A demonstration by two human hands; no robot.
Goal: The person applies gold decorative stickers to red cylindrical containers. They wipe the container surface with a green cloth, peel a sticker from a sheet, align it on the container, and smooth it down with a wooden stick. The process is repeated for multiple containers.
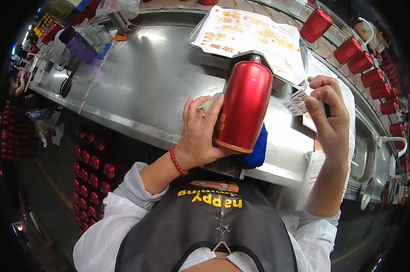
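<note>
My left hand (pixel 198 136) is closed around the lower left side of a glossy red bottle (pixel 246 102). The bottle lies tilted, with its base toward me and its neck pointing away at a dark angled support (pixel 269 61). Pale wrapping shows on a finger of that hand. To the right, my right hand (pixel 328 113) pinches a small clear decal sheet (pixel 296 102) with dark marks, held apart from the bottle. A bright blue cloth (pixel 258 152) sits beneath the bottle's base, partly hidden by it.
Behind the bottle, a tray carries a white sheet of gold decals (pixel 250 29). Red bottles (pixel 316 25) line a conveyor (pixel 325 50) along the far right. A metal sink (pixel 366 131) is at right. A purple jug (pixel 79 44) and black scissors (pixel 68 84) are on the steel table (pixel 137 77).
</note>
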